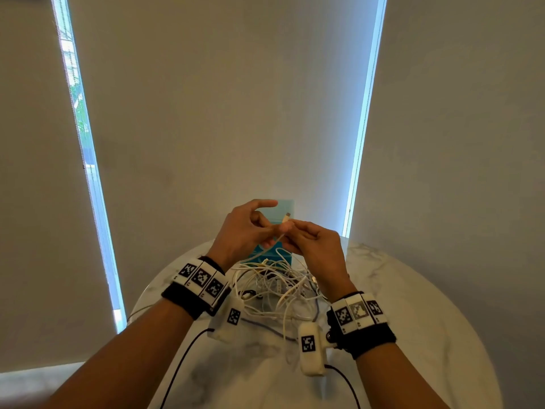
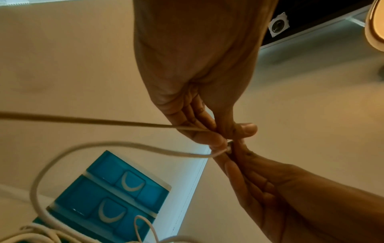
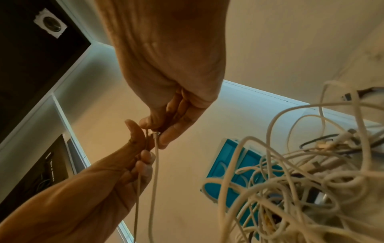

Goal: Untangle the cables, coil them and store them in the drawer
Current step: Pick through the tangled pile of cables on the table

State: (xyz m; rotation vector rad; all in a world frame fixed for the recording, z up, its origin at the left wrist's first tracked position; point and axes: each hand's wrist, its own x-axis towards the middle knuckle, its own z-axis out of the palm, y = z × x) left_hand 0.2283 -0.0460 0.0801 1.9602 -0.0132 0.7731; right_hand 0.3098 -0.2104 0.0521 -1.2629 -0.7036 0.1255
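Both hands are raised above the table and meet at one end of a white cable [image 1: 278,240]. My right hand [image 1: 292,227] pinches the cable just below its plug [image 1: 287,215]; the right wrist view shows the thumb and fingers [image 3: 166,139] closed on that end. My left hand [image 1: 269,230] grips the same cable right beside it, index finger stretched out. From the hands the cable [image 2: 124,146] loops down into a tangle of white cables [image 1: 280,287] on the table. Behind stands a blue drawer unit [image 2: 116,194], the two drawers in view closed.
The tangle lies in the middle of a round white marble table [image 1: 413,305], and some darker cables [image 3: 315,139] are mixed in. A blind-covered wall rises just behind the drawer unit. Black leads [image 1: 182,358] from the wrist cameras hang over the near table edge.
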